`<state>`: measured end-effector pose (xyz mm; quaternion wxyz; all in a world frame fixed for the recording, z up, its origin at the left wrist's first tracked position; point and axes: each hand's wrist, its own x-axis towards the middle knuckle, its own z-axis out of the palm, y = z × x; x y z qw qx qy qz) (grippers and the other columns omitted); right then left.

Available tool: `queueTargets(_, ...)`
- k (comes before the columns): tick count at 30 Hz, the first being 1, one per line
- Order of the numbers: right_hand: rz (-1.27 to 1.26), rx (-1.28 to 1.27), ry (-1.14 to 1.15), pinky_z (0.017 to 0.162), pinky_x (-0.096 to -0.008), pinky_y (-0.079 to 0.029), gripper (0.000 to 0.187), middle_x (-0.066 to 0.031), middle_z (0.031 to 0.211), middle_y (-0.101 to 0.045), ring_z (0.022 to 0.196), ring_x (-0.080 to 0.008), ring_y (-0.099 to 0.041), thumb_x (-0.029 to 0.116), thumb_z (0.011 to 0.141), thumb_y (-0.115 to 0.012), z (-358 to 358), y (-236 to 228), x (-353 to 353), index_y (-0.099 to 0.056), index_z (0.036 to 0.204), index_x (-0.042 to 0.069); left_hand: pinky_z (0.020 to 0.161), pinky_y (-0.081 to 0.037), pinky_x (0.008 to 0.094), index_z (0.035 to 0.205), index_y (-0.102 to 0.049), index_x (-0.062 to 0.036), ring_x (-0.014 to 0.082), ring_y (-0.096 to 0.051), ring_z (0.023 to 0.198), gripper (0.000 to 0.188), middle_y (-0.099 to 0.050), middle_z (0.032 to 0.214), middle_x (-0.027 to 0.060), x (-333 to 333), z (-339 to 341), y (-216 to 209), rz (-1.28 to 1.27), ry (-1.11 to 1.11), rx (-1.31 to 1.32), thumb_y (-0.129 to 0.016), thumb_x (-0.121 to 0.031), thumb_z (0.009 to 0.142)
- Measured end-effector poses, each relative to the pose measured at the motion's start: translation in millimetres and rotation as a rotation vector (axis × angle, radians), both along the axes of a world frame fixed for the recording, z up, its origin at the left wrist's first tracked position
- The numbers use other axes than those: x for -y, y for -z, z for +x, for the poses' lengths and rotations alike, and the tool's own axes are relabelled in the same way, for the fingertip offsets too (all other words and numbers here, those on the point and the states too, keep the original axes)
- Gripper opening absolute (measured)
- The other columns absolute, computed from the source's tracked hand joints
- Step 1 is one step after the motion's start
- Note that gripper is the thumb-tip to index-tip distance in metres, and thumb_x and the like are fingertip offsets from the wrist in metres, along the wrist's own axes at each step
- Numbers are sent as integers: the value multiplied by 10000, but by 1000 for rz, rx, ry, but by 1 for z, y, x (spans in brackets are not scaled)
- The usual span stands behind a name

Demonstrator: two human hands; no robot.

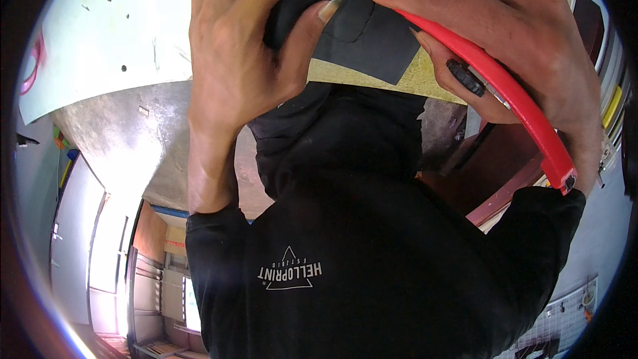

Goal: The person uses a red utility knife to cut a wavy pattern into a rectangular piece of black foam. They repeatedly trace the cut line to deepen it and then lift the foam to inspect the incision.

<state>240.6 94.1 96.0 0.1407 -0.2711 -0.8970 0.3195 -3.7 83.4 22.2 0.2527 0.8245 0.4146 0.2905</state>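
The person's black shirt (372,252) fills the lower middle of the frame. At upper left, the left hand (232,60) presses a sheet of black fabric (362,30) flat, thumb stretched across it, fingers curled over its top edge. At upper right, the right hand (518,40) grips a red-handled cutter (512,96), fingers wrapped round it, forefinger tip on the fabric. Beneath lies a yellowish board (415,80)

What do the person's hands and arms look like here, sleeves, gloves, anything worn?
Both hands are bare: no gloves, rings or watch visible. The left hand and its forearm are uncovered up to a short black sleeve. The right hand has longish nails on its fingers; its black sleeve begins near the wrist.
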Motion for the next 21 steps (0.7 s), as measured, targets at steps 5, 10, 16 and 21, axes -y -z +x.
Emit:
queueTargets(5, -6, 1, 20, 813, -352, -618, 444, -167, 1042, -772, 930, -314, -765, 117, 802, -841, -3, 2, 4, -728, 1224, 38, 1168, -371, 574, 1184, -734, -27, 456, -521, 1288, 420, -553, 1311, 268, 2, 0, 1, 19, -22, 24, -764, -106, 773)
queueTargets(10, -10, 17, 78, 809, -348, -620, 439, -166, 1039, -772, 922, -312, -768, 124, 808, -839, -5, 1, 10, -729, 1226, 43, 1163, -379, 572, 1180, -732, -19, 446, -533, 1266, 406, -555, 1278, 263, 2, 1, 2, 29, -27, 26, -759, -95, 783)
queueTargets(16, -22, 29, 143, 803, -343, -622, 433, -165, 1036, -773, 911, -310, -770, 131, 816, -837, -7, 3, 16, -730, 1228, 49, 1159, -385, 568, 1180, -732, -22, 442, -536, 1255, 403, -553, 1265, 255, 1, -1, 3, 24, -23, 41, -754, -86, 783)
queueTargets(21, -26, 42, 213, 798, -338, -623, 428, -164, 1033, -774, 903, -308, -773, 138, 823, -835, -8, 2, 22, -731, 1230, 55, 1150, -392, 563, 1182, -735, -32, 444, -531, 1259, 406, -552, 1268, 249, 2, -1, 3, 11, -27, 35, -750, -70, 778)
